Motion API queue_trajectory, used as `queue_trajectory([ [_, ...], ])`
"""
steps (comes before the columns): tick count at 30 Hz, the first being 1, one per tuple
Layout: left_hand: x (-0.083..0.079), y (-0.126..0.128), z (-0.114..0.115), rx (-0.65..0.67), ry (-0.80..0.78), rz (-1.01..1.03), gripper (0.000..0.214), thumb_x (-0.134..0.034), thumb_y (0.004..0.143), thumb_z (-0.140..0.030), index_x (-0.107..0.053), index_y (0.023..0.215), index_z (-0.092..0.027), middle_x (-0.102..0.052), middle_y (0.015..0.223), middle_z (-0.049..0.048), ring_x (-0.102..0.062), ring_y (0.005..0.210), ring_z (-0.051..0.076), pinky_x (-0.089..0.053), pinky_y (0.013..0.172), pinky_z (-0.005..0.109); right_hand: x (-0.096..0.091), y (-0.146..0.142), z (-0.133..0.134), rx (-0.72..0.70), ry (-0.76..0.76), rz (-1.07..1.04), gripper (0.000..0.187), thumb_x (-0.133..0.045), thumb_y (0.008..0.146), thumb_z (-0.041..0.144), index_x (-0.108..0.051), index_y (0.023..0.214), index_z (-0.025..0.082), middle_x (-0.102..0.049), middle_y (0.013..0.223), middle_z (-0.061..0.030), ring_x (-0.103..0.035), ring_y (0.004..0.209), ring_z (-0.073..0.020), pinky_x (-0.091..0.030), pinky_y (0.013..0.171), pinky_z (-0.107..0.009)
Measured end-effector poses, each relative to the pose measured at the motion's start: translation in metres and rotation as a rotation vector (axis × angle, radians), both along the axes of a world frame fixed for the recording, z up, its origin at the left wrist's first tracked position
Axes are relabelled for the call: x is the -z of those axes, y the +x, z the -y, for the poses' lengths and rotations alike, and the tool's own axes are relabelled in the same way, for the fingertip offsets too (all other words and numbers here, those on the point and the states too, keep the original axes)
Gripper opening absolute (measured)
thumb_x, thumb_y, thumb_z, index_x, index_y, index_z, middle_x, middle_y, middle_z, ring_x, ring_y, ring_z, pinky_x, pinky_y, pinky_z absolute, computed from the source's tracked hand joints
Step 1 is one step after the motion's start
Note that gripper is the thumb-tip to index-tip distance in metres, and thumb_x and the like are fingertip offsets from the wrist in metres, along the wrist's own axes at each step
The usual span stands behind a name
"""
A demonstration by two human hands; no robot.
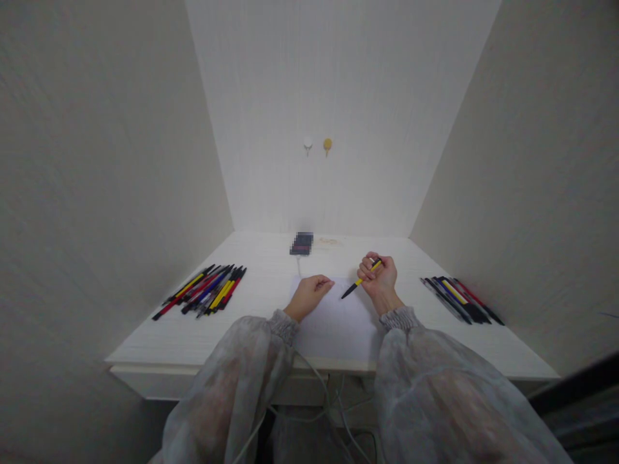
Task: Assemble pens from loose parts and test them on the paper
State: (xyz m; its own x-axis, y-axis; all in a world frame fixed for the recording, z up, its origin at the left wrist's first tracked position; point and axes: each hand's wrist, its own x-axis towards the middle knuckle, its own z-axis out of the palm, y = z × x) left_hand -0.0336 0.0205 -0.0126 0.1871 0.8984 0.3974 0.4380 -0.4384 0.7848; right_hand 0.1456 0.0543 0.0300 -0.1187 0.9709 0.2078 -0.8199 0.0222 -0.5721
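Observation:
My right hand (380,278) is closed around a yellow and black pen (360,281), its tip pointing down left over a white sheet of paper (338,319). My left hand (312,293) rests on the paper's upper left part with its fingers curled loosely; nothing shows in them. Both arms wear translucent grey sleeves with gathered cuffs.
A pile of several coloured pens (206,290) lies on the white desk (164,341) at the left, and a smaller row of pens (459,299) at the right. A dark phone-like object (302,243) with a cable sits at the back. Walls close in on three sides.

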Motion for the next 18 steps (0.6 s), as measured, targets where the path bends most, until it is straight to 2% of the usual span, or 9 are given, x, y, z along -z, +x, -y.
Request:
queue_trajectory([
  [5,-0.003,0.004,0.004,0.048,-0.033,-0.022,0.037,-0.046,0.075,-0.046,-0.064,0.080,-0.014,-0.063,0.070,0.0027,-0.052,0.062,0.012,-0.039,0.058,0.022,0.001,-0.006,0.004,0.016,0.036,0.025,0.020,-0.037,0.067,0.028,-0.051,0.058,0.018,-0.038,0.039,0.0043,-0.022,0.027,-0.0046,-0.019,0.028,-0.016],
  [9,-0.002,0.005,0.005,0.104,-0.055,-0.045,0.036,-0.054,0.069,-0.045,-0.065,0.085,-0.015,-0.064,0.075,0.0032,-0.053,0.065,0.012,-0.040,0.061,0.023,0.003,-0.016,0.006,-0.006,0.086,0.042,0.026,-0.037,0.071,0.035,-0.053,0.062,0.017,-0.046,0.046,0.0014,-0.031,0.032,-0.0055,-0.024,0.030,-0.017],
  [12,0.001,0.004,0.003,0.133,-0.082,-0.054,0.036,-0.060,0.064,-0.042,-0.065,0.086,-0.014,-0.063,0.072,0.0029,-0.052,0.062,0.012,-0.039,0.060,0.023,0.003,-0.023,0.008,-0.042,0.089,0.038,0.028,-0.037,0.073,0.036,-0.054,0.065,0.016,-0.051,0.052,-0.0009,-0.037,0.036,-0.0070,-0.028,0.033,-0.018],
  [15,0.003,0.004,0.002,0.145,-0.102,-0.022,0.031,-0.059,0.066,-0.039,-0.065,0.082,-0.013,-0.062,0.068,0.0026,-0.051,0.059,0.011,-0.039,0.058,0.022,0.001,-0.026,0.009,-0.078,0.081,0.012,0.026,-0.036,0.074,0.031,-0.055,0.068,0.015,-0.055,0.060,-0.0034,-0.044,0.043,-0.0081,-0.034,0.038,-0.019],
  [18,0.003,0.004,0.002,0.143,-0.099,-0.010,0.029,-0.059,0.067,-0.037,-0.064,0.079,-0.012,-0.061,0.066,0.0023,-0.050,0.058,0.010,-0.039,0.057,0.022,0.002,-0.027,0.009,-0.114,0.079,0.015,0.027,-0.036,0.076,0.035,-0.055,0.071,0.016,-0.056,0.063,-0.0037,-0.044,0.044,-0.0086,-0.035,0.039,-0.020],
])
